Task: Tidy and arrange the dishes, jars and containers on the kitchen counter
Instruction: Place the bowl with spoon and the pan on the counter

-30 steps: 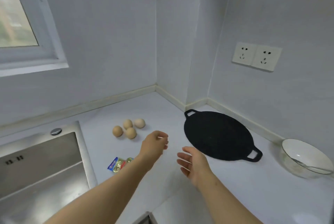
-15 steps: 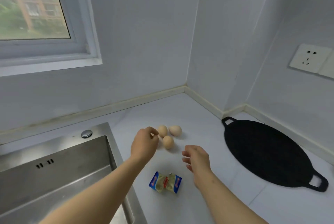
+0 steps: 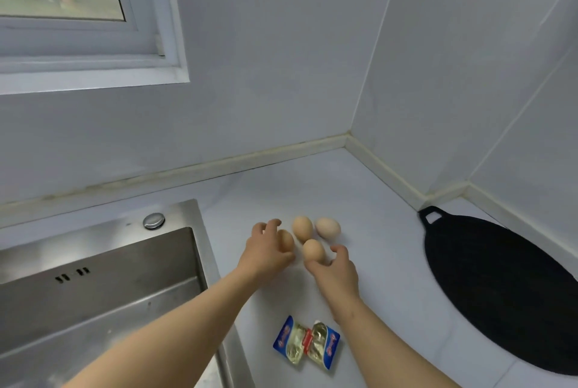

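Several brown eggs lie close together on the white counter (image 3: 369, 231). My left hand (image 3: 266, 251) curls around the leftmost egg (image 3: 287, 240), thumb over its top and fingers under its near side. My right hand (image 3: 336, 272) pinches the nearest egg (image 3: 313, 250) between thumb and fingers. Both of these eggs still rest on the counter. Two more eggs, a tan egg (image 3: 302, 227) and a paler egg (image 3: 327, 226), lie just behind, untouched.
A steel sink (image 3: 93, 287) with a round plug button (image 3: 154, 220) fills the left. A black flat griddle pan (image 3: 500, 287) with loop handles lies on the right. A blue and gold snack packet (image 3: 308, 342) sits near my right forearm. Walls meet in a corner behind.
Both hands have reached forward to the eggs and closed around one each. My view has swung left, so the pan sits further right and the bowl and sockets are out of sight.
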`<action>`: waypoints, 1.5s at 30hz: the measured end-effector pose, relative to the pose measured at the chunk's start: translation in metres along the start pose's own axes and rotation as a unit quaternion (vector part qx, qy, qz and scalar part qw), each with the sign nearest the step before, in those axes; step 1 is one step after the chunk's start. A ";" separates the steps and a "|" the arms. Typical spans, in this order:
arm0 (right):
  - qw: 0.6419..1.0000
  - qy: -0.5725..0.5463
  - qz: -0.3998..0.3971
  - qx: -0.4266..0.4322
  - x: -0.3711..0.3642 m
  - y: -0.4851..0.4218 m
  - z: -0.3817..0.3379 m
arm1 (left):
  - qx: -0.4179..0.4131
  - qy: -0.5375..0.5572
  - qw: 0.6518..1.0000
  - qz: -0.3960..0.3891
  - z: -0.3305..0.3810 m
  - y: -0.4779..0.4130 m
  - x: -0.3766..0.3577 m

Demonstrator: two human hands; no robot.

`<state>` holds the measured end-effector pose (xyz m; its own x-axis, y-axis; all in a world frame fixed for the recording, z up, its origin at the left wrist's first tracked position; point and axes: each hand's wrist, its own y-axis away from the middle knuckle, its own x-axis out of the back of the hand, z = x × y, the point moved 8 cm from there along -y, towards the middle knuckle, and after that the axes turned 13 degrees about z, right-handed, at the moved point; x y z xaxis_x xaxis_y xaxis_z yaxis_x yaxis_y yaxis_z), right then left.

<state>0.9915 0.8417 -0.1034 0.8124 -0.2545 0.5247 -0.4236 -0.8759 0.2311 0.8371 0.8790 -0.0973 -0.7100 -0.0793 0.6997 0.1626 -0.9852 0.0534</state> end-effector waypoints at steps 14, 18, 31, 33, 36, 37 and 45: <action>0.981 0.181 0.019 0.063 -0.019 -0.013 -0.014 | -0.055 -0.060 0.997 -0.004 -0.003 -0.010 -0.012; 0.986 0.156 0.028 0.056 -0.015 -0.013 -0.012 | -0.056 -0.061 0.997 0.004 -0.004 -0.011 -0.012; 0.997 0.043 0.067 0.016 0.002 -0.008 0.005 | -0.067 -0.033 0.997 0.015 -0.001 0.004 -0.009; 0.997 0.023 0.074 0.000 0.007 -0.006 0.010 | -0.068 -0.022 0.997 0.023 0.003 0.008 -0.008; 0.996 -0.007 0.086 -0.026 0.022 0.002 0.019 | -0.082 -0.014 0.996 0.028 0.019 0.019 -0.010; 0.995 -0.015 0.088 -0.033 0.027 0.004 0.023 | -0.088 -0.013 0.996 0.027 0.026 0.023 -0.011; 0.991 -0.063 0.087 -0.074 0.118 0.025 0.074 | -0.162 0.010 0.986 -0.031 0.110 0.078 -0.059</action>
<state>1.1064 0.7598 -0.0965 0.7615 -0.4539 0.4627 -0.6085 -0.7467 0.2688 0.9673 0.8236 -0.0562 -0.7260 -0.0172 0.6875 -0.1063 -0.9849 -0.1369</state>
